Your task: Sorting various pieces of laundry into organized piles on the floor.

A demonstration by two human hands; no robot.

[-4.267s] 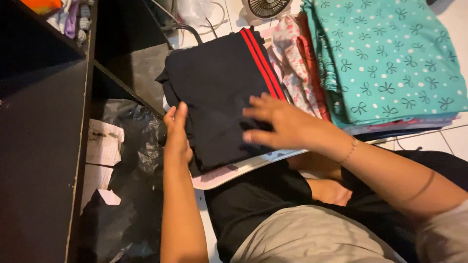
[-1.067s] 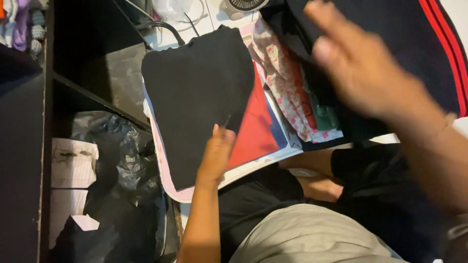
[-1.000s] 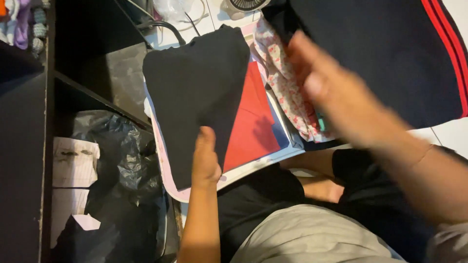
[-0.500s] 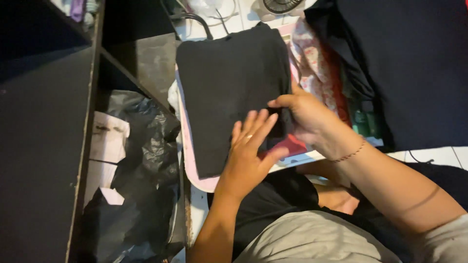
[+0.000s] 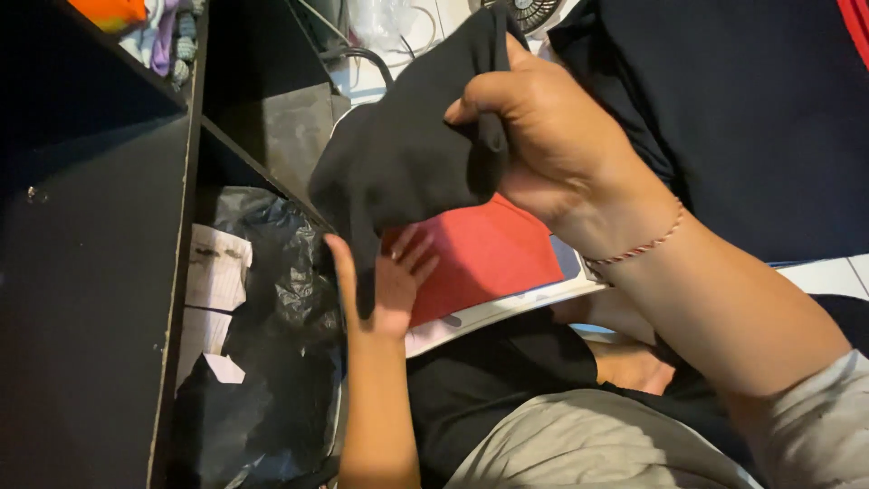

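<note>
- The dark shelf unit (image 5: 90,272) fills the left side; a black plastic bag (image 5: 272,299) sits crumpled in its lower compartment, with white paper slips (image 5: 213,281) beside it, pale rectangles with faint dark marks.
- A dark garment pile (image 5: 751,118) now covers the upper right, where patterned fabrics lay open a few seconds ago; a red stripe shows at its top corner.
- The black cloth (image 5: 407,163), flat on the stack half a second ago, is now lifted clear and hangs bunched above it, which uncovers the layer beneath.
- The red cloth (image 5: 484,258) lies flat below, on a white-edged board or sheet; I cannot tell which.
- The right hand (image 5: 543,136) is closed, fingers curled tight round the black cloth's upper edge; a thin red cord circles the wrist.
- The left hand (image 5: 385,281) is spread, palm down, fingers splayed on the red cloth's left edge, under the hanging black cloth.
</note>
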